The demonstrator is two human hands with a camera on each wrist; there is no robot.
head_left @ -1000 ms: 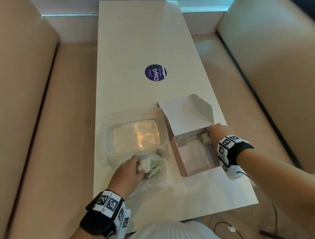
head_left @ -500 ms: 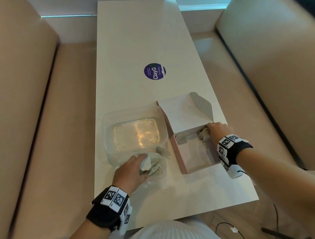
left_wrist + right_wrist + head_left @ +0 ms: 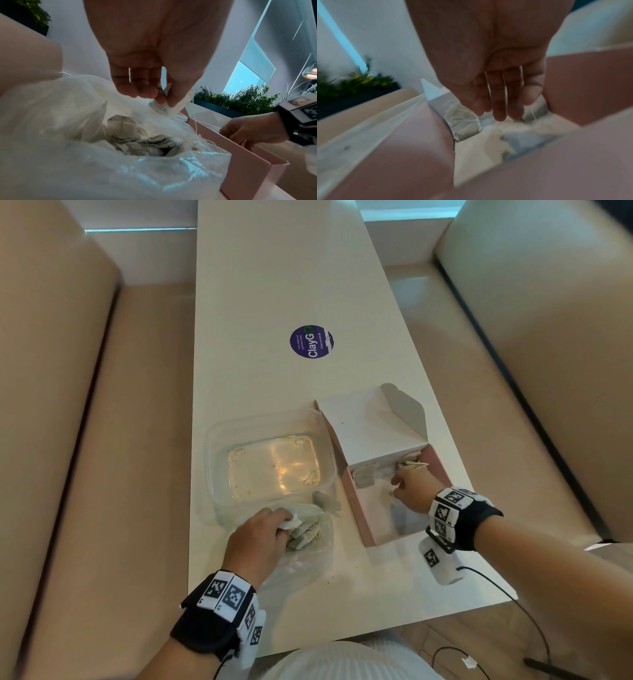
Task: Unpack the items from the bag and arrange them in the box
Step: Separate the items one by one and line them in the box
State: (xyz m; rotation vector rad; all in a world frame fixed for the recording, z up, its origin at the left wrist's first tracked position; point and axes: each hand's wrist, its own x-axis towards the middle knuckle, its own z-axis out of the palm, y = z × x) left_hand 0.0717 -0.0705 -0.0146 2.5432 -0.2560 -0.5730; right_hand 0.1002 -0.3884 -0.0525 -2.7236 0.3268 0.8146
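A clear plastic bag point(image 3: 310, 542) point(image 3: 68, 121) lies near the table's front, with several grey tea bags point(image 3: 137, 140) inside. At the bag's mouth my left hand point(image 3: 281, 520) point(image 3: 161, 100) pinches one white tea bag point(image 3: 291, 523) point(image 3: 164, 108) between thumb and fingers. The pink box point(image 3: 363, 515) point(image 3: 248, 169) stands open to the right. Tea bags lean against its far wall point(image 3: 368, 475) point(image 3: 464, 119) and in its far right corner point(image 3: 414, 463) point(image 3: 536, 108). My right hand point(image 3: 399, 487) point(image 3: 500, 112) hangs inside the box with straight fingers, holding nothing.
A clear plastic container point(image 3: 270, 460) stands left of the box, just beyond the bag. One loose tea bag point(image 3: 323, 499) lies on the table between them. A purple round sticker point(image 3: 311, 342) marks the table further out. Beige benches flank the table on both sides.
My right hand has let go of the tea bags in the box's far right corner and drawn back toward me. The left hand stays at the bag, still pinching its tea bag.
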